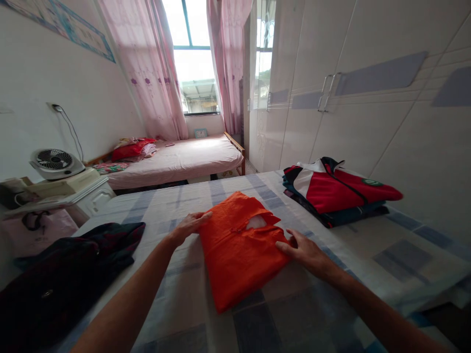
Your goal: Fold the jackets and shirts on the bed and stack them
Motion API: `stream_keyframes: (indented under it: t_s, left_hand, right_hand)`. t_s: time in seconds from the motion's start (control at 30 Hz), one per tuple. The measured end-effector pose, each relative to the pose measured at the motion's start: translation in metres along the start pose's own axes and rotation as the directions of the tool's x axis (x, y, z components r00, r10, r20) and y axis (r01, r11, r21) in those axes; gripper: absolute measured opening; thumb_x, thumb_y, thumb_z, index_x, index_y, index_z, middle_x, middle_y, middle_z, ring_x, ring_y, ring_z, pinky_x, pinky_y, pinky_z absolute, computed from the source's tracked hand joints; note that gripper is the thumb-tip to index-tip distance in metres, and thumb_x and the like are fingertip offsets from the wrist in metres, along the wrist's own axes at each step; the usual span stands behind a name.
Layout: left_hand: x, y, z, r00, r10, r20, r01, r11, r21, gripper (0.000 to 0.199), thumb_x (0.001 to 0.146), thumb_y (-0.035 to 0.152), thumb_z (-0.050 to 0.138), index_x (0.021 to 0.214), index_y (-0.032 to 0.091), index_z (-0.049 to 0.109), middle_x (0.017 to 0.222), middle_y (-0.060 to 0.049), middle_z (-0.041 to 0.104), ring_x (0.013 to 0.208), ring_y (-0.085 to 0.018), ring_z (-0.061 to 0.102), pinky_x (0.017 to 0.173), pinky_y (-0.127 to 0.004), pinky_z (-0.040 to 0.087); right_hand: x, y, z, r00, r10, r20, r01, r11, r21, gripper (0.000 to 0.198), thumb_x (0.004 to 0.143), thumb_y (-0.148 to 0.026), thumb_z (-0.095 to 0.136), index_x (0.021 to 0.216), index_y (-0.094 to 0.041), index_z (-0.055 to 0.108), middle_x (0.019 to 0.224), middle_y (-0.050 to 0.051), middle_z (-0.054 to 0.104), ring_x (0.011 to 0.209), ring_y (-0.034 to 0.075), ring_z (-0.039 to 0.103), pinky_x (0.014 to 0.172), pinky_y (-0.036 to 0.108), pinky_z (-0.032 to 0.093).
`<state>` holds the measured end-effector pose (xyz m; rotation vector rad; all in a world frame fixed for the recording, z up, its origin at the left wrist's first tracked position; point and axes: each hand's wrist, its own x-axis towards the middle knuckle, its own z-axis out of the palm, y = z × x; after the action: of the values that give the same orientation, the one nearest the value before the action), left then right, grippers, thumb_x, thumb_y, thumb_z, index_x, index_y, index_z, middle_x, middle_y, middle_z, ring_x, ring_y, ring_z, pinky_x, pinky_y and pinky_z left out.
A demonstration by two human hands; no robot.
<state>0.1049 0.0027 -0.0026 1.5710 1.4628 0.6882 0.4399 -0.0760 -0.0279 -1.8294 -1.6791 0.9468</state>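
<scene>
A folded orange shirt (239, 260) lies on the bed with its collar opening toward the upper right and something pale showing inside. My left hand (189, 228) grips its upper left edge, thumb and fingers closed on the cloth. On the collar side, my right hand (303, 247) pinches the shirt's right edge between thumb and fingers. Beyond my right hand sits a stack of folded clothes, topped by a red, white and black jacket (338, 189). Dark clothing (69, 269) lies in a loose heap to the left of my left arm.
Checked blue and white bedding (397, 255) is under the clothes. At left, a cabinet (91, 196) bears a small fan (57, 162), near a pink bag (40, 230). A second bed (184, 162) stands below the window. Wardrobe doors (368, 122) line the right side.
</scene>
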Motion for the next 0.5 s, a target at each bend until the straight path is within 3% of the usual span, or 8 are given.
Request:
stream_keyframes:
  t_s: [0.07,0.17,0.33,0.43,0.5]
  left_hand:
    - [0.0,-0.002,-0.001,0.996,-0.037,0.075,0.041,0.998,-0.047,0.055,0.068,0.062,0.061,0.093,0.014,0.071,0.085,-0.007,0.071,0.077,-0.021,0.063,0.066,-0.029,0.048]
    - [-0.004,-0.006,-0.002,0.989,-0.067,0.133,0.081,0.992,-0.102,0.05,0.066,0.057,0.066,0.088,0.013,0.071,0.079,-0.007,0.07,0.068,-0.017,0.061,0.058,-0.025,0.045]
    - [-0.037,-0.007,-0.007,0.981,-0.131,0.144,0.178,0.899,-0.399,0.037,0.065,0.04,0.074,0.088,0.012,0.067,0.08,-0.006,0.069,0.066,-0.014,0.061,0.059,-0.022,0.046]
    - [-0.072,-0.004,0.0,0.981,-0.178,0.083,0.194,0.819,-0.54,0.036,0.068,0.036,0.073,0.095,0.014,0.064,0.087,-0.007,0.07,0.071,-0.016,0.064,0.067,-0.025,0.05]
    - [-0.093,-0.005,0.011,0.979,-0.199,0.043,0.188,0.801,-0.568,0.037,0.072,0.038,0.069,0.1,0.015,0.062,0.092,-0.008,0.07,0.075,-0.018,0.065,0.07,-0.028,0.051]
  right_hand:
    - [0.004,-0.003,0.0,0.998,-0.025,0.065,0.019,0.995,0.099,0.065,0.068,-0.054,0.06,0.115,-0.01,0.058,0.106,0.013,0.066,0.097,0.028,0.061,0.084,0.037,0.045]
    - [0.006,-0.007,0.007,0.989,-0.105,0.103,0.067,0.946,0.318,0.04,0.067,-0.038,0.062,0.099,-0.013,0.062,0.101,0.009,0.068,0.093,0.025,0.062,0.08,0.034,0.046]
    - [0.027,-0.026,0.011,0.986,-0.13,0.101,0.034,0.761,0.647,0.023,0.059,-0.02,0.061,0.082,-0.016,0.059,0.081,0.001,0.066,0.073,0.015,0.061,0.068,0.027,0.046]
    - [0.059,-0.052,0.0,0.98,-0.194,0.036,0.115,0.708,0.696,0.021,0.056,-0.018,0.061,0.076,-0.018,0.056,0.074,-0.002,0.062,0.064,0.012,0.058,0.064,0.024,0.046]
    - [0.083,-0.068,-0.005,0.968,-0.25,-0.001,0.198,0.767,0.611,0.021,0.06,-0.019,0.059,0.08,-0.018,0.056,0.078,-0.001,0.063,0.066,0.012,0.059,0.065,0.025,0.047]
